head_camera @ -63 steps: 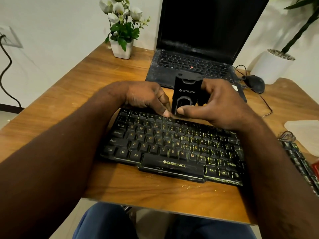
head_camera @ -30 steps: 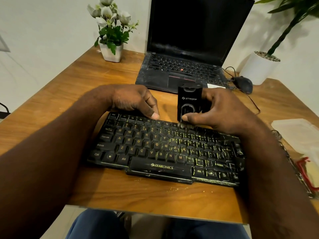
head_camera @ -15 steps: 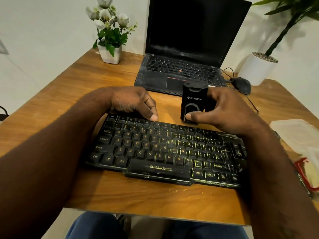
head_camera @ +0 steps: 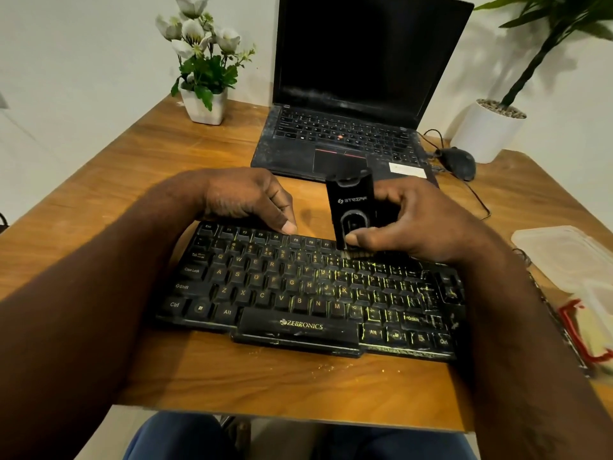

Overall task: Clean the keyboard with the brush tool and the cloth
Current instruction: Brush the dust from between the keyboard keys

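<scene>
Keyboard (head_camera: 298, 287) lies mid-frame on the table (head_camera: 265, 376). Left hand (head_camera: 245, 197), fingers curled, sets its thumb on the function row; whether it grips cannot be told. Right hand (head_camera: 421, 224) clamps the brush (head_camera: 353, 207) upright, bristles on the number row.

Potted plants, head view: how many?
2. A white-flowered plant at back left of the table, left of the laptop; a taller leafy plant in a round white pot back right, behind the mouse, its top cut off by the frame.
</scene>
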The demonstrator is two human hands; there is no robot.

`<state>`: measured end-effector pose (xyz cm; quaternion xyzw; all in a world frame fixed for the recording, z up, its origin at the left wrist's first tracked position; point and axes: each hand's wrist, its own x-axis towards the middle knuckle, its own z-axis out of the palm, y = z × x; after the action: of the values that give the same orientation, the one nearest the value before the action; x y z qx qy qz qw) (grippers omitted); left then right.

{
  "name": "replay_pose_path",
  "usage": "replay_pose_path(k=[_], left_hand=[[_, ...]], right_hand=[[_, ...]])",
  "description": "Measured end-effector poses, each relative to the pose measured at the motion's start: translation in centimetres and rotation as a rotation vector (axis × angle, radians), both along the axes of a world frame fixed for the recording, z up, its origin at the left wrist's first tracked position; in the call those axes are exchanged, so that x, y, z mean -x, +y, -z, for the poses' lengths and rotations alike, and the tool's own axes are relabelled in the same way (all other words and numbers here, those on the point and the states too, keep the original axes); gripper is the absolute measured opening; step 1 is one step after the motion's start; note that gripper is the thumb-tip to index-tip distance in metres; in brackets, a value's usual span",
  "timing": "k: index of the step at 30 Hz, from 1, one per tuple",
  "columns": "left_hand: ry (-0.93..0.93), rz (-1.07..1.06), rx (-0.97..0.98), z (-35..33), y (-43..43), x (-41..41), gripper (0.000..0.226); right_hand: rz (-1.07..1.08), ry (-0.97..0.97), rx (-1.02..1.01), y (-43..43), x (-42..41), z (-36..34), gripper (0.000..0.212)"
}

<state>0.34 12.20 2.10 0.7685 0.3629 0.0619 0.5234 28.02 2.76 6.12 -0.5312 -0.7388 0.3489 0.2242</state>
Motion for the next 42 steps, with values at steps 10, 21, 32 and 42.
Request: replay_pose_path(k=[10, 21, 32, 42], left_hand=[[0.0, -0.006, 0.0, 0.0, -0.1, 0.0, 0.035], [0.004, 0.0, -0.029, -0.2, -0.1, -0.1, 0.038], [-0.003, -0.001, -0.024, -0.3, -0.2, -0.1, 0.039], [-0.003, -0.006, -0.018, -0.2, -0.2, -0.2, 0.038]], right_hand=[[-0.021, -0.016, -0.002, -0.1, 0.3, -0.1, 0.041], [0.135, -0.118, -0.109, 0.6, 0.0, 0.1, 0.058], [0.211, -0.136, -0.126, -0.1, -2.1, 0.6, 0.054], [0.17, 0.002, -0.071, -1.0, -2.6, 1.0, 0.05]])
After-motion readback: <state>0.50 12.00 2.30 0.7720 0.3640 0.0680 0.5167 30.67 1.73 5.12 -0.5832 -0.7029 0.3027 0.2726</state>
